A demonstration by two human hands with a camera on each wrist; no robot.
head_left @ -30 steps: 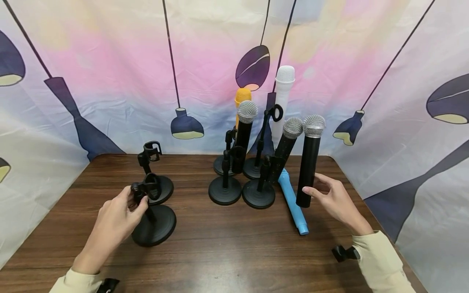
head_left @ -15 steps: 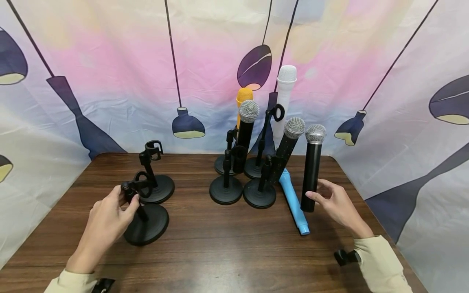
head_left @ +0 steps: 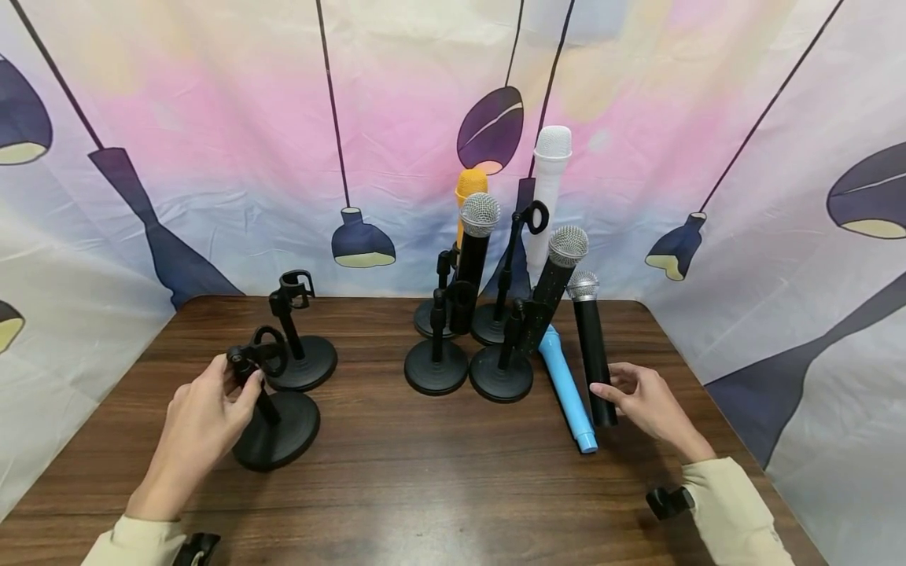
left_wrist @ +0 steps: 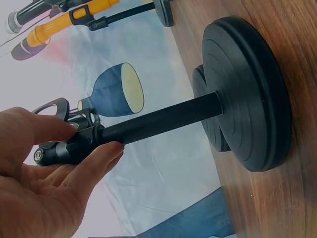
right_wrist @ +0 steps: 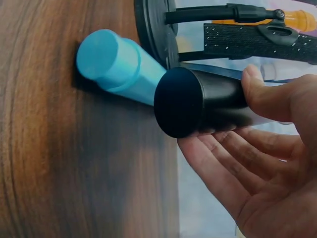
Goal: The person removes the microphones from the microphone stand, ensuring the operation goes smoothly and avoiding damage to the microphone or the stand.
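My left hand pinches a black desk microphone stand near its top, just below the ring-shaped clip. In the left wrist view the stand's round base stands on edge to the camera, and whether it touches the table I cannot tell. At the right, my right hand holds a black microphone with a silver grille by its lower end, thumb on one side and fingers on the other. The microphone leans, grille away from me, beside a blue microphone lying on the table.
A second clip stand is behind the left one. Mid-table, several stands cluster: one holds a black microphone, another a speckled black microphone. Yellow and white microphones rise behind. A patterned cloth hangs past the wooden table.
My right hand has lowered the black microphone and tilted it from nearly upright, towards the blue one. My left hand has shifted its stand left, away from the middle.
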